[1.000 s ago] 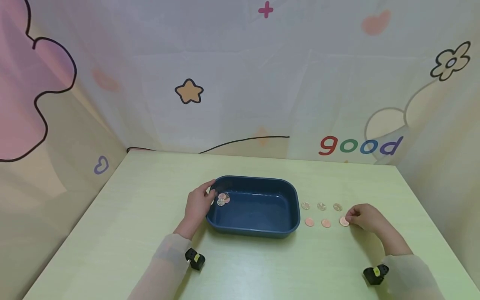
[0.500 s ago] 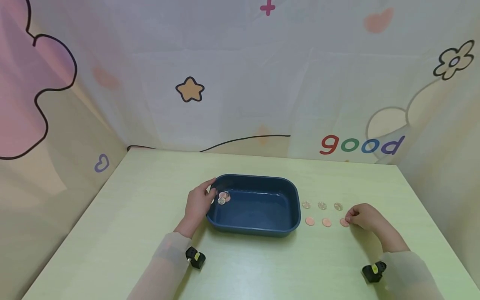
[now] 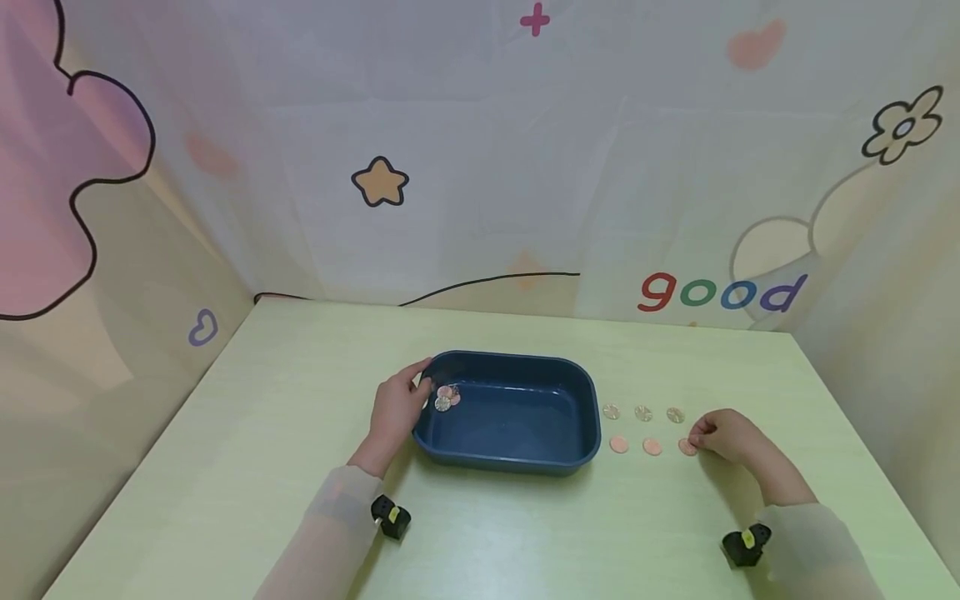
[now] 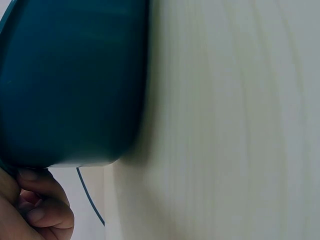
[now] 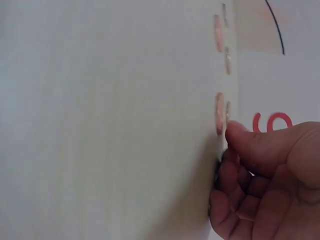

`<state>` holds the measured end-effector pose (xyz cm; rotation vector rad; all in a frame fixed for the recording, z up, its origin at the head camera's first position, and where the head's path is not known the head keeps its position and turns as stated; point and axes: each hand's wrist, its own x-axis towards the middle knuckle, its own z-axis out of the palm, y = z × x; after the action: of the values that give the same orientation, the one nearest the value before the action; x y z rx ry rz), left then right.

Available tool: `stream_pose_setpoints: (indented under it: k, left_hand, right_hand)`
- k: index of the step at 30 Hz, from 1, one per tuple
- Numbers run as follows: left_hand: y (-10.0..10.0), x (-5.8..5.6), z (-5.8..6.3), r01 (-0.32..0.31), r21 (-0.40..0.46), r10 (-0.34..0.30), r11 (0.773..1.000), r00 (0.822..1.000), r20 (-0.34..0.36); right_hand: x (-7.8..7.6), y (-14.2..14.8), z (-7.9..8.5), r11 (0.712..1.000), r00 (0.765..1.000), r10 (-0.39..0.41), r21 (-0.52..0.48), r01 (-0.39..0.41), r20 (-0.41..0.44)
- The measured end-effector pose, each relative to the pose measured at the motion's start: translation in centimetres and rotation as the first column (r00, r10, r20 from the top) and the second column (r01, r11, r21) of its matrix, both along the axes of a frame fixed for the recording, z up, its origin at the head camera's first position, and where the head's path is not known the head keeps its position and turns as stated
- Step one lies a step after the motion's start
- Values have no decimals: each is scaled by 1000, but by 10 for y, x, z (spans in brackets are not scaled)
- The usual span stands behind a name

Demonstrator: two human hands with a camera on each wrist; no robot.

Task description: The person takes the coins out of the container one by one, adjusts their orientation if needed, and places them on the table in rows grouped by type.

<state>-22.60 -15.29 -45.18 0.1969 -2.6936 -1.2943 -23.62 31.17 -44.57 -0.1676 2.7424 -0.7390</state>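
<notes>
My left hand (image 3: 397,408) grips the left end of a dark blue rectangular tray (image 3: 510,458), its thumb over the rim. In the left wrist view, curled fingers show below the tray's outer wall (image 4: 75,90). Several coins lie piled inside at the tray's left end, a silvery coin (image 3: 442,404) on the near side. Right of the tray, my right hand (image 3: 727,435) has thumb and fingertips at the right edge of a copper-coloured coin (image 3: 686,447), the last in the near row. The right wrist view shows those fingers curled low at the tabletop, mostly hiding that coin.
Two more copper-coloured coins, one (image 3: 618,444) by the tray and one (image 3: 652,447) mid-row, lie in the near row. Behind them is a row of three silvery coins (image 3: 643,412). A printed cloth (image 3: 480,167) stands along the back of the pale table (image 3: 495,533).
The copper-coloured coin under my right fingertips has tipped from a slight tilt to lying flatter in the row. The right hand has shifted very slightly; the left hand and tray stay put.
</notes>
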Motion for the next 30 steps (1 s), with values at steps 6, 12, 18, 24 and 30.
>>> stream_pose_setpoints:
  k: [6,12,18,24,30]
  left_hand:
    - [1,0,-1,7,-1,-7,1000,1000,8]
    - [1,0,0,-8,-5,8,1000,1000,2]
    - [1,1,0,-13,-7,13,1000,1000,14]
    - [1,-1,0,-11,-13,12,1000,1000,14]
    - [1,-1,1,-15,-13,16,1000,1000,27]
  right_hand:
    - [2,9,4,993,994,-49,-104,59,96]
    - [-1,9,13,986,992,-38,-157,57,123]
    - [-1,-1,27,987,997,-12,-159,24,74]
    - [1,-20,46,981,998,53,-185,-57,-25]
    - [3,-43,67,975,989,107,-185,-125,-102]
